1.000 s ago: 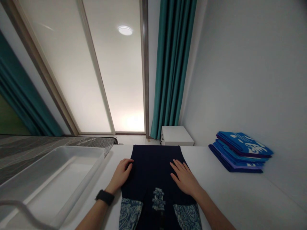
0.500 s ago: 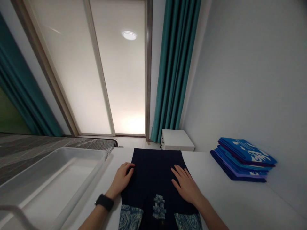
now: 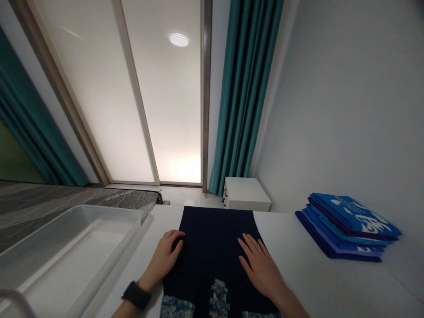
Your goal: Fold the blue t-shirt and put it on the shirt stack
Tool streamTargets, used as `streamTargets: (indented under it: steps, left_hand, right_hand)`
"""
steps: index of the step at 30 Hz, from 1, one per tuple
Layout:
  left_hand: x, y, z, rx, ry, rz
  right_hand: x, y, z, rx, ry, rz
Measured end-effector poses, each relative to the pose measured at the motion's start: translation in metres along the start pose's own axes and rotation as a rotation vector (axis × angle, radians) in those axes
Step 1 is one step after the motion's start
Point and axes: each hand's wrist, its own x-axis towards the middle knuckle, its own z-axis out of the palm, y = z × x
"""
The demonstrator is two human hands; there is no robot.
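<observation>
A dark navy garment (image 3: 212, 247) lies flat on the white table (image 3: 285, 265) in front of me. It has blue paisley pocket patches (image 3: 177, 306) and patterned fastenings (image 3: 219, 298) down its middle; its near part runs out of the picture. My left hand (image 3: 167, 255), with a black watch on the wrist, rests at the garment's left edge, fingers loosely curved and apart from the thumb. On the right side of the cloth my right hand (image 3: 258, 265) lies flat, fingers stretched out. Neither hand grips anything visible.
A translucent plastic bin (image 3: 82, 251) stands left of the garment. To the right, a stack of folded blue and purple cloths (image 3: 347, 227) sits near the wall. Beyond the table are a white cabinet (image 3: 247, 194), a teal curtain (image 3: 243, 97) and frosted sliding doors (image 3: 172, 110).
The view has shifted slightly, so the garment and both hands appear a little lower. Both hands keep nearly the same places on the cloth.
</observation>
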Motion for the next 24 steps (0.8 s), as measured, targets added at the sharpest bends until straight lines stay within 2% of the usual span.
streamTargets:
  steps: [4, 7, 9, 12, 15, 18, 20, 24]
  left_hand:
    - [0.0, -0.004, 0.001, 0.053, 0.071, 0.013]
    - [0.01, 0.001, -0.002, 0.102, 0.077, 0.02]
    - [0.024, 0.013, -0.004, 0.129, 0.021, 0.047]
    - [0.053, 0.039, 0.002, 0.135, -0.152, 0.132]
    - [0.082, 0.066, 0.027, 0.15, -0.295, 0.23]
    - [0.107, 0.09, 0.066, 0.189, -0.4, 0.334]
    - [0.123, 0.103, 0.093, 0.204, -0.392, 0.397]
    - [0.155, 0.12, 0.136, 0.258, -0.382, 0.404]
  right_hand:
    - [0.001, 0.006, 0.001, 0.058, 0.025, 0.0]
    - [0.014, 0.022, -0.003, 0.096, 0.085, 0.016]
    - [0.029, 0.037, -0.008, 0.087, 0.15, 0.043]
    - [0.06, 0.063, -0.015, 0.036, 0.22, 0.135]
    - [0.089, 0.081, -0.017, 0.015, 0.244, 0.198]
    - [0.106, 0.09, -0.012, -0.015, 0.281, 0.226]
    - [0.111, 0.092, -0.006, -0.034, 0.307, 0.233]
    - [0.112, 0.094, 0.004, -0.031, 0.331, 0.232]
